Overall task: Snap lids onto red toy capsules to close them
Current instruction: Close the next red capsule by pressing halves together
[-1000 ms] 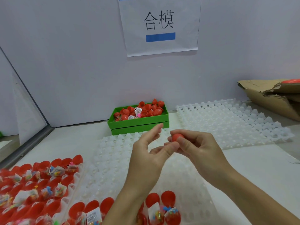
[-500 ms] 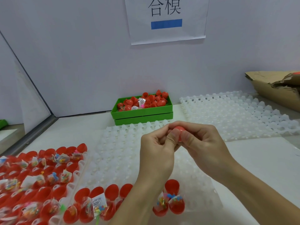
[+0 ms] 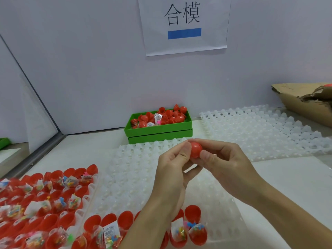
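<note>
Both hands hold one red toy capsule (image 3: 195,150) above the middle white tray (image 3: 129,177). My left hand (image 3: 173,169) grips it from the left with thumb and fingers curled round it. My right hand (image 3: 224,164) pinches it from the right. Only the capsule's rounded top shows; its lower part is hidden by fingers. Open red capsule halves with toy packets (image 3: 197,232) stand in the tray's near row. A second tray at the left (image 3: 89,191) holds several more filled open halves (image 3: 45,200).
A green bin (image 3: 159,135) of loose red capsule parts sits at the back by the wall. Another white cell tray (image 3: 260,133) lies at the right, beside a torn cardboard box (image 3: 305,103). A paper sign (image 3: 183,24) hangs on the wall.
My left hand was open a second ago; it has closed round the capsule beside my right hand. The view has tilted down a little.
</note>
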Tool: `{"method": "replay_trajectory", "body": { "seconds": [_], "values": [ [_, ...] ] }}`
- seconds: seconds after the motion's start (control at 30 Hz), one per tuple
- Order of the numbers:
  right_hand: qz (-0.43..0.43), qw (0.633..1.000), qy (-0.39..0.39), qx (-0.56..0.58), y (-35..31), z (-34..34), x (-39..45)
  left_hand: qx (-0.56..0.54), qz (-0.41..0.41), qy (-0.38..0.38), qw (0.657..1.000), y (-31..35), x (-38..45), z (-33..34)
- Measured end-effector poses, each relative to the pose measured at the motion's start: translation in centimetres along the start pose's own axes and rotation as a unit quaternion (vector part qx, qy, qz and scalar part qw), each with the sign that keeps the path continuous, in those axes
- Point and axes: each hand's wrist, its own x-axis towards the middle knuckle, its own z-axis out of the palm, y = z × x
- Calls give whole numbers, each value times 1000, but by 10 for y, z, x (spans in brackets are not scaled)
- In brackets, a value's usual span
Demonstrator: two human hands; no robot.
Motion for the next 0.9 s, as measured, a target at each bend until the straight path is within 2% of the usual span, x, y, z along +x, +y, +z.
{"method": "replay_trajectory", "body": {
  "seconds": [0.07, 0.17, 0.3, 0.47, 0.63, 0.77, 0.9],
  "values": [
    [-6, 999, 27, -46, -3, 0, 0, 6, -2, 20, 1000, 2, 1, -1],
    [-20, 993, 81, -84, -7, 1, 0, 101, 44, 57, 992, 3, 1, -2],
    [-34, 992, 88, -81, -9, 1, 0, 225, 117, 69, 965, 3, 1, -4],
    [-31, 992, 94, -72, -9, 0, 1, 157, 95, 74, 980, 5, 1, -5],
    [-22, 989, 119, -87, -11, 9, 13, 175, 57, 56, 981, 16, 4, -9],
    [-45, 982, 95, -160, -25, 21, 54, 310, 95, 34, 945, 49, 27, -18],
    [-17, 985, 47, -166, -35, 30, 115, 341, 114, 84, 929, 84, 72, -32]
  ]
}}
